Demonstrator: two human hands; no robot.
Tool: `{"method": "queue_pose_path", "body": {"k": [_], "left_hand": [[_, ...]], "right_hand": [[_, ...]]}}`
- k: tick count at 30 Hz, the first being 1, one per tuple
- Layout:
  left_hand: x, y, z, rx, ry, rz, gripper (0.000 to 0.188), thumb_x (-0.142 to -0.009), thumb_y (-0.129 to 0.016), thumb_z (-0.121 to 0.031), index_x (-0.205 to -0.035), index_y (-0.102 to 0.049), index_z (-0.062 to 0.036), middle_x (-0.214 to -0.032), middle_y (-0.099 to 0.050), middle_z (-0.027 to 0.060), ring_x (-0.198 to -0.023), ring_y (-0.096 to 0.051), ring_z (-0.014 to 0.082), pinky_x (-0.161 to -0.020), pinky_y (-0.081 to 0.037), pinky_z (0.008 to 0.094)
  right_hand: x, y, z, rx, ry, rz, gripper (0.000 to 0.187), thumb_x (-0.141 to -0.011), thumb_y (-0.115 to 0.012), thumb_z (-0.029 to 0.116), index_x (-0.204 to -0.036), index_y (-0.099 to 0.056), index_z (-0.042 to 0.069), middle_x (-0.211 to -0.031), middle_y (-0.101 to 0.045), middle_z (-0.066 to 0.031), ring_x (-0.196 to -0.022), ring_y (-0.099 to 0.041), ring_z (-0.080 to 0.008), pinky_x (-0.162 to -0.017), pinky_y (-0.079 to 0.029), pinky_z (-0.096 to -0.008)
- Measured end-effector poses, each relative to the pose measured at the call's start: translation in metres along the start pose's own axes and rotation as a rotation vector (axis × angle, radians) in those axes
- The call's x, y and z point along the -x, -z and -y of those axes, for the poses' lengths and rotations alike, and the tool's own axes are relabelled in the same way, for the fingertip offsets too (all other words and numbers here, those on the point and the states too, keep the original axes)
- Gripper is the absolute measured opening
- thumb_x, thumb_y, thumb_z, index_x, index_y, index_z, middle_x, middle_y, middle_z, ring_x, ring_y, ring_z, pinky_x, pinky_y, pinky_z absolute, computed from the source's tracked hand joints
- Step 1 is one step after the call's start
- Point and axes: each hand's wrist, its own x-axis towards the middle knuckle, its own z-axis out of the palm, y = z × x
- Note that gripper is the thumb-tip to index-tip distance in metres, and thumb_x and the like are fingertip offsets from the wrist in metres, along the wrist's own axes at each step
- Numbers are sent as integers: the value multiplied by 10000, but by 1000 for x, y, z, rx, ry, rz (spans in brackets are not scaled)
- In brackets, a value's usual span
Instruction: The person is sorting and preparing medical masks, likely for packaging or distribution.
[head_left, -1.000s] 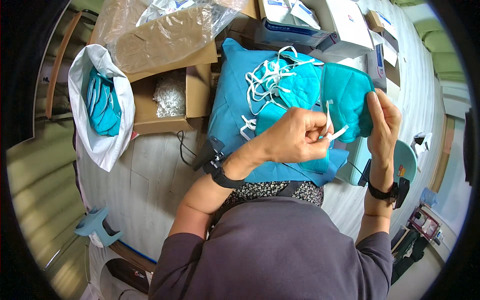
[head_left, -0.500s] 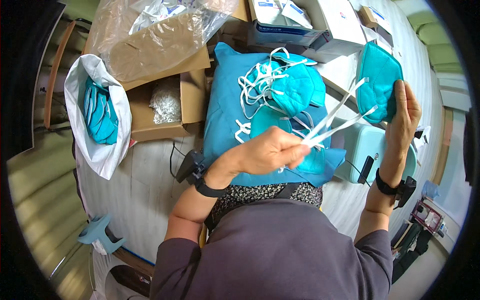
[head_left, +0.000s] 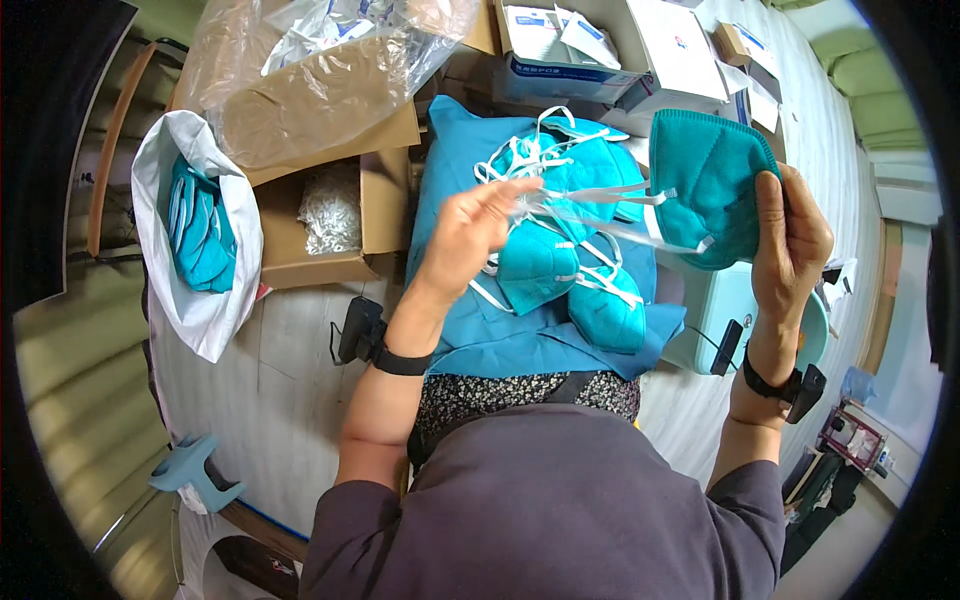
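a teal mask [head_left: 708, 178], seamed and flattish, is held up by its right edge in the right fingers [head_left: 769, 205], by the blue cloth's [head_left: 450, 140] right edge; its white straps [head_left: 608, 192], partly blurred, run leftward to the left fingers [head_left: 508, 190].

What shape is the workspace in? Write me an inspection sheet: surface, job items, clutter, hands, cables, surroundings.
Surface: blue cloth, creased, in front of the person; what supports it is hidden.
Job items: one teal mask held up, with white straps; more teal masks overlapping on the cloth, straps tangled.
Clutter: white bag of teal pieces, open cardboard box with white contents.
Hands: right hand grips the mask's edge; left hand appears to pinch its straps, fingertips blurred.
Cables: thin dark cable near the right wrist.
Surroundings: pale floor, green fabric at left.
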Motion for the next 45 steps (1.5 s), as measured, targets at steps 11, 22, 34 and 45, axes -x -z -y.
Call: {"method": "queue_pose_path", "body": {"k": [11, 22, 34, 45], "left_hand": [[-12, 35, -6, 40, -56, -208, 316, -1026, -524, -262, -1146, -667, -6, -548, -333, -135, -468, -222, -19, -435, -142, 203], [-26, -55, -48, -13, -237, 156, 175, -906, -714, -117, -1020, -657, 3, -621, -530, -84, -556, -342, -32, -492, -232, 185], [-20, -79, -32, -81, -226, 127, 220, -827, -792, -94, -949, -621, -31, -536, -382, -102, -515, -303, -14, -478, -239, 200], [-26, -95, -20, -45, -133, 12, 145, -851, -753, -89, -891, -643, -3, -542, -454, -100, -490, -346, -20, -446, -246, 198]], "right_hand": [[-13, -1, 6, 57, 78, -31, 171, -981, -626, 129, -1029, -669, -30, -749, -537, 43, -681, -428, -26, -585, -314, -178], [-16, -11, 9, 34, 46, 31, 171, -986, -617, 127, -1024, -660, -35, -765, -531, 39, -709, -439, -32, -608, -336, -180], [-21, -23, -2, -24, 26, 36, 192, -991, -611, 143, -1042, -659, -36, -775, -558, 35, -720, -468, -39, -626, -376, -185], [-21, -26, -6, -61, -25, 71, 235, -997, -608, 191, -1025, -667, -34, -783, -581, 33, -730, -483, -42, -639, -399, -190]]}}
